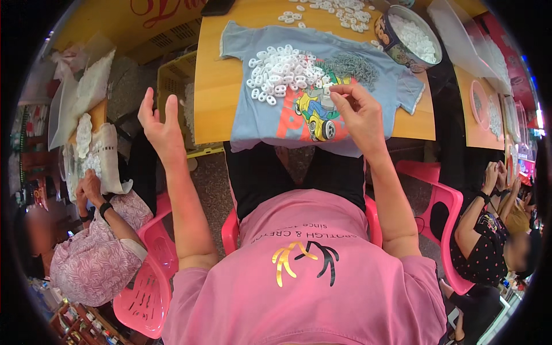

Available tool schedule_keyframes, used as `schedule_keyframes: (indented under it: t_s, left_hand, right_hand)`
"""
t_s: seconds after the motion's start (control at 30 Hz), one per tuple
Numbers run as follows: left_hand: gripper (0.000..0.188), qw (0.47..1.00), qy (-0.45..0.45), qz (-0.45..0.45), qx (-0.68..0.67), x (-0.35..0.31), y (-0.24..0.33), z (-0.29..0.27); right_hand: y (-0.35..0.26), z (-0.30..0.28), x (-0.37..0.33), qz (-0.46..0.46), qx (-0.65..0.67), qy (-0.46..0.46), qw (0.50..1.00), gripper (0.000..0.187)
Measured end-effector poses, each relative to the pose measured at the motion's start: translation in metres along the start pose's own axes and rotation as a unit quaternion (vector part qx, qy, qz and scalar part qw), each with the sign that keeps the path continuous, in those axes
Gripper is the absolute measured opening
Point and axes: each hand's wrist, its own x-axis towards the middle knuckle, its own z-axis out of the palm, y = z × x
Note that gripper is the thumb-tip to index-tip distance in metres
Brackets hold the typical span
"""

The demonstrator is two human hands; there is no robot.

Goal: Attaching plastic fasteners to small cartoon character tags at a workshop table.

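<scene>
My left hand [158, 126] is raised off the table's left edge, fingers apart and nothing in it. Over the printed front of a grey-blue T-shirt [241, 52], my right hand [359, 112] has thumb and forefinger pinched together. Whatever lies between those fingertips is too small to make out; a white piece shows right beside them. White oval pieces with two holes [279, 69] are heaped on the shirt, left of the right hand. Just beyond that hand spreads a pile of small grey screw-like parts [353, 66]. The shirt lies spread over the wooden table [210, 109].
A round tin [411, 40] full of white pieces stands at the table's far right. More loose white pieces [345, 11] lie along the far edge. A yellow crate [175, 75] sits left of the table. Other people work at tables on both sides, near pink chairs [149, 287].
</scene>
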Motion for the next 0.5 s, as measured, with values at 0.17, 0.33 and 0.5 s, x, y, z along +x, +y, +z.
schedule_keyframes:
  t_s: [0.17,0.33,0.5]
  left_hand:
    - [0.036,0.973,-0.096,-0.063,-0.198,-0.042,0.023,0.029]
    - [0.025,0.952,-0.214,-0.023,-0.216,-0.09,0.052,0.057]
    - [0.022,0.939,-0.264,-0.031,-0.216,-0.108,0.066,0.069]
  right_hand:
    - [0.004,0.017,0.011,-0.074,-0.12,-0.017,0.99,0.013]
    - [0.005,0.03,0.02,-0.15,-0.282,0.002,0.948,0.014]
    - [0.005,0.029,0.022,-0.133,-0.33,-0.007,0.934,0.013]
